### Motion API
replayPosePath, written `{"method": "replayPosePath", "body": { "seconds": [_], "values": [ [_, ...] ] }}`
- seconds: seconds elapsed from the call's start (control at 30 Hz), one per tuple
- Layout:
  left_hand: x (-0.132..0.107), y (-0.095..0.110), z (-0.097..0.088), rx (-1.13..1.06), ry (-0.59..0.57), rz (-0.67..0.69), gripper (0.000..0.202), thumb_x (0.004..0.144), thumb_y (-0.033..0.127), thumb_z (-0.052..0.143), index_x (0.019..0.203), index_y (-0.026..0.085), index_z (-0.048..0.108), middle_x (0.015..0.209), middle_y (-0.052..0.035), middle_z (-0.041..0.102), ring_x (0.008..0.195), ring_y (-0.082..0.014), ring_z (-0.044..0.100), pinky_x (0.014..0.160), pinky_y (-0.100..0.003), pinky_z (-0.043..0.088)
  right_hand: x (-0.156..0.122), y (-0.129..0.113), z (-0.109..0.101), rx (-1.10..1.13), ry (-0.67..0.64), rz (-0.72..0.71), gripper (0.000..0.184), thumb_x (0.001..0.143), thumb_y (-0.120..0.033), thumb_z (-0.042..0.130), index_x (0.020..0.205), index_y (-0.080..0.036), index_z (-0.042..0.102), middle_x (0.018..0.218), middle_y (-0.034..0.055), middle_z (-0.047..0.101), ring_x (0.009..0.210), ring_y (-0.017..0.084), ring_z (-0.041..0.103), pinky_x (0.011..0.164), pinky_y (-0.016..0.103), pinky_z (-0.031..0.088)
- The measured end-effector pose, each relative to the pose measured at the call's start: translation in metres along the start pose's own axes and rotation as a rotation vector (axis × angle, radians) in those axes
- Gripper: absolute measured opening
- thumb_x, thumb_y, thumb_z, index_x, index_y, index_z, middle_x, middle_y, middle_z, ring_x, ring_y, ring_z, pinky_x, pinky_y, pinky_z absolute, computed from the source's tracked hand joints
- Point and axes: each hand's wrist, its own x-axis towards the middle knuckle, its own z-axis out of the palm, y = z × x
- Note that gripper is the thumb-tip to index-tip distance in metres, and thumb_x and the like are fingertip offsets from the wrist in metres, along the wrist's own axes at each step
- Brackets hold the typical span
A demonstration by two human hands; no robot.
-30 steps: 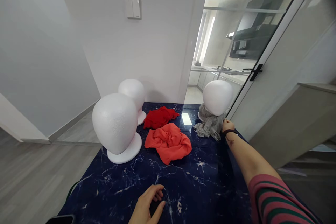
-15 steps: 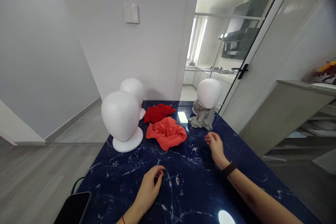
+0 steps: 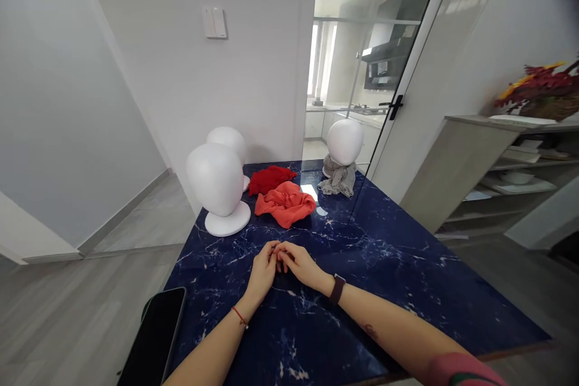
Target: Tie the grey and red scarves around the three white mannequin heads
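My left hand (image 3: 263, 270) and my right hand (image 3: 302, 263) meet above the near middle of the table, fingertips touching. Both are loosely curled, and no object shows in either; some fingers are hidden where they overlap. A crumpled coral-red scarf (image 3: 286, 204) lies just beyond them, with a darker red cloth (image 3: 271, 180) behind it. On the left stands a white foam mannequin head (image 3: 216, 180) on a round base, partly covering a second white head (image 3: 227, 137). A third white head (image 3: 345, 141) at the far right has a grey scarf (image 3: 338, 178) wrapped around its neck.
The table (image 3: 362, 265) has a dark blue marbled top. A black phone (image 3: 154, 335) lies at its left near edge. Behind are a wall and a glass door (image 3: 348, 66) with a black handle (image 3: 395, 107). A shelf unit (image 3: 452, 163) stands to the right.
My right hand has moved back from near the grey scarf to meet my left hand, which has shifted forward. The view has turned slightly right. The scarves and heads stay put.
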Motion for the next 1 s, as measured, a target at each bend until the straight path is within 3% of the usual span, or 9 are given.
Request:
{"method": "replayPosePath", "body": {
  "seconds": [0.17, 0.43, 0.67, 0.77, 0.87, 1.0],
  "values": [
    [-0.001, 0.001, 0.001, 0.045, -0.026, 0.002, 0.031, 0.081, 0.019, 0.040, 0.107, 0.016, 0.057, 0.073, -0.0003, 0.062, 0.053, -0.0099, 0.052, 0.052, -0.023, 0.042, -0.011, 0.000, -0.004, -0.124, -0.020, -0.054, 0.021, 0.093, -0.031, 0.041, 0.096, -0.020, 0.058, 0.080, 0.0003, 0.060, 0.054, 0.009, 0.052, 0.056, 0.023, 0.044],
    [-0.001, 0.005, -0.011, 0.195, 0.035, 0.027, 0.036, 0.075, 0.015, 0.042, 0.104, 0.017, 0.063, 0.078, -0.0029, 0.068, 0.069, -0.0152, 0.062, 0.068, -0.028, 0.048, -0.014, -0.001, -0.001, -0.191, -0.098, -0.110, 0.028, 0.092, -0.024, 0.040, 0.116, -0.022, 0.054, 0.087, 0.0012, 0.062, 0.057, 0.009, 0.056, 0.060, 0.023, 0.045],
    [-0.001, 0.007, -0.011, 0.217, 0.022, 0.071, 0.030, 0.080, 0.021, 0.044, 0.103, 0.018, 0.062, 0.085, -0.0041, 0.070, 0.073, -0.0164, 0.064, 0.071, -0.029, 0.049, -0.014, -0.002, -0.003, -0.213, -0.069, -0.134, 0.029, 0.092, -0.024, 0.039, 0.117, -0.024, 0.054, 0.097, 0.0027, 0.063, 0.055, 0.008, 0.056, 0.062, 0.023, 0.047],
    [-0.001, 0.008, -0.010, 0.222, 0.045, 0.076, 0.028, 0.082, 0.023, 0.043, 0.103, 0.018, 0.060, 0.081, -0.0030, 0.070, 0.073, -0.0165, 0.064, 0.074, -0.031, 0.048, -0.014, -0.001, -0.003, -0.221, -0.048, -0.132, 0.027, 0.093, -0.025, 0.039, 0.116, -0.023, 0.054, 0.091, 0.0019, 0.064, 0.055, 0.009, 0.056, 0.062, 0.024, 0.047],
    [0.000, 0.006, -0.010, 0.227, 0.140, 0.066, 0.027, 0.081, 0.023, 0.043, 0.103, 0.018, 0.058, 0.079, -0.0025, 0.067, 0.072, -0.0166, 0.063, 0.074, -0.032, 0.048, -0.014, 0.003, -0.003, -0.272, -0.002, -0.150, 0.025, 0.092, -0.023, 0.040, 0.112, -0.023, 0.055, 0.086, 0.0016, 0.064, 0.065, 0.012, 0.060, 0.067, 0.026, 0.049],
    [0.006, -0.004, -0.018, 0.242, 0.434, 0.060, 0.033, 0.078, 0.022, 0.049, 0.111, 0.016, 0.052, 0.100, -0.0086, 0.060, 0.087, -0.0194, 0.059, 0.075, -0.035, 0.049, -0.004, 0.012, -0.011, -0.430, 0.131, -0.213, 0.024, 0.090, -0.019, 0.041, 0.109, -0.022, 0.055, 0.100, 0.0054, 0.064, 0.092, 0.017, 0.060, 0.085, 0.033, 0.048]
  ]
}}
